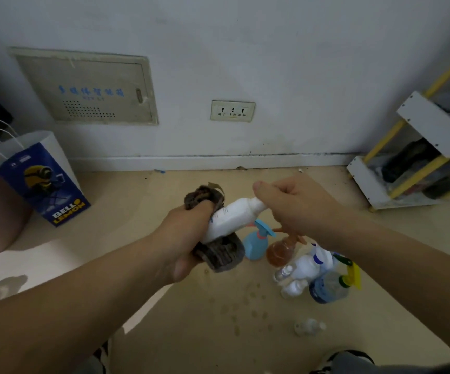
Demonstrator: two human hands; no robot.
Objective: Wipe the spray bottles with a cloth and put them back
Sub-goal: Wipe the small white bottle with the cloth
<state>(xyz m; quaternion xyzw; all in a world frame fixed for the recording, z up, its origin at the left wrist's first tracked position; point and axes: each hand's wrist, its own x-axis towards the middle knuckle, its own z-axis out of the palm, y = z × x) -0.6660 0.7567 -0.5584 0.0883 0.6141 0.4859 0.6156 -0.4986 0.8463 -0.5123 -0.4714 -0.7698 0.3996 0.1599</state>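
Currently mid-wipe, and by my read the task is nowhere near closed out. Far left, a paper bag [40, 179] stands on the floor [180, 333] and is not involved. The left hand [188, 238] is clenched on the brown cloth [220, 256], which wraps the lower body of the white bottle [233, 215]; cloth sticks out above and below the fist. The bottle is off the floor and tilted, base toward the left hand and top toward the right. The right hand [296, 209] has its fingers curled round the neck end, and the spray head is hidden under it, so I can't confirm the type. Below the hands, standing on the floor, are a blue spray bottle [255, 245] and an orange spray bottle [280, 253] just beside it. Next comes a tight cluster: a blue-banded bottle [311, 263], a yellow-trigger bottle [332, 288] and small clear pump bottles [284, 273]. One more, a lone clear bottle [309, 326], lies on its side apart from the group, nearer the camera. There are wet-looking spots [245, 300] on the floor left of the cluster. I can't tell from the surfaces which floor bottles are already wiped. Judgement: one bottle is in process and not yet put back, and the status of the rest is unknown. Far right is a white rack [434, 125] with yellow posts; whether that is the put-back spot, I cannot tell.
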